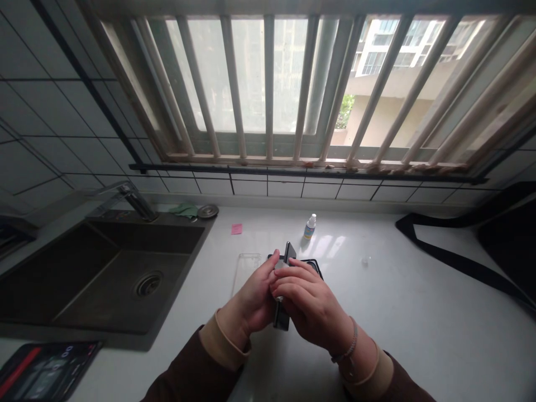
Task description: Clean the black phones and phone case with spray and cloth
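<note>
Dark phone (282, 319) is up on its edge around the middle of the table (419, 318), sandwiched between both hands. Left hand (257, 293) has it gripped from the left, right hand (314, 301) has its fingers curled in from the right, with some whitish bit (282, 267) peeking out, too covered to tell what. Clear case (248, 268) lies just left, black-rimmed thing (316, 267) half hidden behind the hands, little white bottle (310, 228) standing farther back.
</note>
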Tool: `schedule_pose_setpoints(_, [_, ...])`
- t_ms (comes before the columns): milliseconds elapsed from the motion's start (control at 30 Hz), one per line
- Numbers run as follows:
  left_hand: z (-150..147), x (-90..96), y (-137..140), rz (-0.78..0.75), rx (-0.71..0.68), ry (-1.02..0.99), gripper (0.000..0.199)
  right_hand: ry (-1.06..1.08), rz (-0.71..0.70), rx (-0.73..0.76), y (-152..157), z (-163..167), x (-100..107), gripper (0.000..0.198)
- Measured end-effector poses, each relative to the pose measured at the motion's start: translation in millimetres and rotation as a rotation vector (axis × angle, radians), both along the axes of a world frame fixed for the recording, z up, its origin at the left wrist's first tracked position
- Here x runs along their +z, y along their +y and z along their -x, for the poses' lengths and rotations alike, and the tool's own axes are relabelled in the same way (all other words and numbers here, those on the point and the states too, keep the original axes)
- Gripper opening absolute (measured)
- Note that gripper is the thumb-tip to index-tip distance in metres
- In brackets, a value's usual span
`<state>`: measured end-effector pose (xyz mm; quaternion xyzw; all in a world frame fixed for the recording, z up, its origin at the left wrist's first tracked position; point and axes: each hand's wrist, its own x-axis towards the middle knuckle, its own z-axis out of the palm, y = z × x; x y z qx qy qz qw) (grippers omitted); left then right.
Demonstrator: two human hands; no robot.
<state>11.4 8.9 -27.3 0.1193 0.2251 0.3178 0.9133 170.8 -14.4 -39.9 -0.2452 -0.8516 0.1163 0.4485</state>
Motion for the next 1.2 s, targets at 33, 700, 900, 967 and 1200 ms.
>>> schedule_pose_setpoints(33, [1, 1.0, 1, 0.018, 0.006, -0.008, 0.055, -0.002, -0.002, 0.008, -2, 1, 1, 0.021])
schedule_pose_setpoints(700, [10, -5.7, 8, 0.121, 0.232, -0.083, 0.063, -0.09, -0.082, 0.114, -18, 10, 15, 0.024])
schedule_pose_setpoints(900, [12, 4.0, 7, 0.065, 0.257, -0.196, 0.061, 0.087, -0.008, 0.087, -17, 4, 11, 0.024])
schedule_pose_setpoints(967, [12, 4.7, 7, 0.034, 0.277, -0.204, 0.061, 0.11, 0.001, 0.072, -16, 1, 11, 0.023])
schedule_pose_setpoints(1200, [18, 9.1, 7, -0.076, 0.351, -0.207, 0.067, 0.114, -0.033, -0.07, -7, -13, 6, 0.025])
